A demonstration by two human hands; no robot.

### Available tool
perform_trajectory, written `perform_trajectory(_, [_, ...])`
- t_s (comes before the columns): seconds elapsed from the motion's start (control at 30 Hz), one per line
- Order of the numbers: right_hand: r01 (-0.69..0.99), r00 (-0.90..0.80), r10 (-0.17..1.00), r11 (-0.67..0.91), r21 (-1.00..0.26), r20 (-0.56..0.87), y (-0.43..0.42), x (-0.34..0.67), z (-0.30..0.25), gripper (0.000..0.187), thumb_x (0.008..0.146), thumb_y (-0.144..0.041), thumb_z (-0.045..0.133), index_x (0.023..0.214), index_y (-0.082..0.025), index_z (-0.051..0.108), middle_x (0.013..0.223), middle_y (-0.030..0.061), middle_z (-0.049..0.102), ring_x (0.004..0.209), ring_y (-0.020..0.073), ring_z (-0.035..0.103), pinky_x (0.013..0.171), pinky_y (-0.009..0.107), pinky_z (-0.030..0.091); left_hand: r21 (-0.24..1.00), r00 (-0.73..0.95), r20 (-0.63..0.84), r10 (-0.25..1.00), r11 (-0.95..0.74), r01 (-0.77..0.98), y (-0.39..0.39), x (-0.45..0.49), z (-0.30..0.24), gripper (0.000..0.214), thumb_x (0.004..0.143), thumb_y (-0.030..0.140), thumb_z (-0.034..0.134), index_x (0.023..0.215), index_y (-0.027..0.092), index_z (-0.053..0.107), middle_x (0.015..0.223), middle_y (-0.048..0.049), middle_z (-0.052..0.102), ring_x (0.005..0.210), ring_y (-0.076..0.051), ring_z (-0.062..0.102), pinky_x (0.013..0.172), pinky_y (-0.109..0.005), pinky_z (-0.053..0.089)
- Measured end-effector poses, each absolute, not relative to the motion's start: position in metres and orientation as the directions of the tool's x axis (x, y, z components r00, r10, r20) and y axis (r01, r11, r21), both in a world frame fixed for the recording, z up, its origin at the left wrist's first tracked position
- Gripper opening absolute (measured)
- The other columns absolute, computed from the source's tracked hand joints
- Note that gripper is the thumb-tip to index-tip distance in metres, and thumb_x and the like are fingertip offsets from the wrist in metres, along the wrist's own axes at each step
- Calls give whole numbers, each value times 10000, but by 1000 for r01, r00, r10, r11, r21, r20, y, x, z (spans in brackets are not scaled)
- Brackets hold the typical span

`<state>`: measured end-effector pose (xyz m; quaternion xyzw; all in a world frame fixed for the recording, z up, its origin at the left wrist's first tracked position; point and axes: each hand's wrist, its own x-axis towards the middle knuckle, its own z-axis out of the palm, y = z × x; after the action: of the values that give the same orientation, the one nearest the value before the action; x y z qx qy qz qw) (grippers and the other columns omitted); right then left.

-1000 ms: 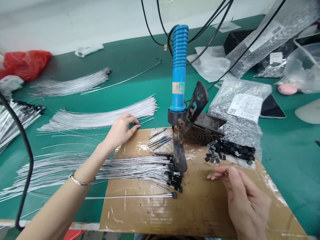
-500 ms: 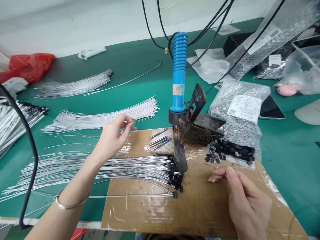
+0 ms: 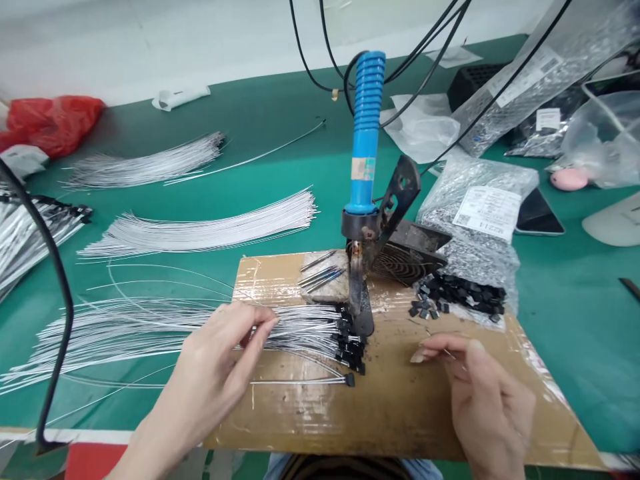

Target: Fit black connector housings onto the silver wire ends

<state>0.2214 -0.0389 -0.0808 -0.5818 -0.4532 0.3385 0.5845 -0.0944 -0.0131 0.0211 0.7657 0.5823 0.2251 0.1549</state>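
From the head camera I am watching the left hand [image 3: 220, 363] hovering over the cardboard sheet [image 3: 400, 413] at the near edge of the green desk [image 3: 250, 133]. Its thumb and forefinger are pinching together on a thin wire [image 3: 287, 320] at the top of the capped wire bundle [image 3: 150, 327], and I cannot separate that strand from its neighbours. The right hand [image 3: 480, 393] is resting on the sheet's right half with its fingertips [image 3: 425, 352] pressing together; whatever is sitting between them is too small to tell. Between the two hands the blue-handled soldering iron [image 3: 367, 133] is standing upright in its stand, with its tip coming down just beside the bundle's black caps [image 3: 350, 340]. One capped wire [image 3: 300, 381] is lying alone, nearer the front edge. A pile of loose black parts [image 3: 460, 293] is sitting behind the right hand, touching a labelled plastic bag [image 3: 480, 213]. Two bare wire fans [image 3: 200, 230] [image 3: 145, 167] are lying towards the far left, a red bag [image 3: 50, 120] is sitting in the far-left corner, and a black cable [image 3: 55, 280] is crossing the left of the view in front of the wires. Compared with half a second ago, the left hand has dropped from beside the nearer bare fan down onto the capped bundle, while the right hand is staying put.
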Motion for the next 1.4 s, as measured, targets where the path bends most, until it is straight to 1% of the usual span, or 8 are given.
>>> perform_trajectory(0.1, [49, 264, 959, 98, -994, 108, -46, 215, -73, 530, 1133, -442, 395, 866, -177, 768, 612, 22, 663, 563, 183, 659, 549, 298, 530, 627, 274, -95, 957, -156, 763, -19, -95, 27, 173, 1041, 292, 589, 915, 254, 702, 762, 6, 678, 686, -184, 592, 611, -287, 415])
perform_trajectory(0.2, [151, 119, 992, -60, -987, -42, -55, 201, -56, 447, 1106, -384, 507, 746, -193, 692, 604, -22, 518, 548, 126, 515, 543, 268, 383, 728, 322, -399, 858, 83, 681, -19, -90, 30, 309, 1065, 378, 520, 846, 235, 684, 678, 16, 598, 615, -165, 483, 546, -278, 343])
perform_trajectory(0.27, [156, -94, 993, -62, -986, -77, -58, 190, -47, 352, 1050, -357, 599, 746, -195, 667, 685, -13, 541, 586, 122, 498, 547, 267, 356, 768, 346, -455, 821, 165, 619, -17, -84, 28, 333, 1059, 404, 516, 831, 218, 670, 677, 20, 562, 620, -156, 442, 562, -276, 336])
perform_trajectory(0.43, [108, -237, 961, -122, -987, -145, -55, 173, -44, 247, 927, -270, 736, 704, -201, 656, 666, -44, 496, 590, 110, 474, 550, 245, 341, 809, 362, -460, 811, 215, 547, -18, -71, 23, 339, 1054, 420, 532, 827, 209, 670, 688, 17, 572, 635, -148, 439, 574, -270, 327])
perform_trajectory(0.77, [23, -315, 942, -110, -994, -111, -46, 178, -46, 273, 986, -276, 698, 732, -200, 631, 707, -34, 523, 657, 124, 486, 609, 262, 345, 778, 380, -443, 812, 137, 614, -20, -68, 23, 331, 1049, 391, 542, 813, 227, 706, 707, -4, 667, 645, -164, 525, 585, -275, 381])
perform_trajectory(0.97, [58, -307, 949, -49, -997, -65, -46, 178, -45, 289, 1014, -248, 653, 735, -203, 594, 718, -36, 510, 654, 117, 482, 587, 249, 336, 724, 384, -407, 829, 36, 688, -38, -48, 17, 229, 1061, 344, 549, 1253, 311, 670, 1168, -42, 755, 1083, -238, 690, 929, -333, 515])
perform_trajectory(1.13, [68, -261, 965, 10, -998, -9, -46, 177, -45, 252, 1007, -227, 670, 761, -207, 622, 721, -42, 512, 647, 109, 487, 584, 239, 349, 756, 416, -416, 809, 53, 653, -38, -29, 12, 249, 1112, 342, 437, 1071, 298, 679, 993, -12, 737, 945, -224, 665, 835, -342, 471])
perform_trajectory(1.4, [26, -154, 987, -36, -999, -40, -47, 173, -49, 229, 973, -238, 732, 755, -206, 666, 700, -48, 534, 615, 106, 491, 557, 237, 355, 853, 342, -405, 848, 215, 476, -31, -23, 3, 240, 1078, 352, 530, 959, 259, 718, 829, 13, 699, 763, -174, 607, 683, -288, 438])
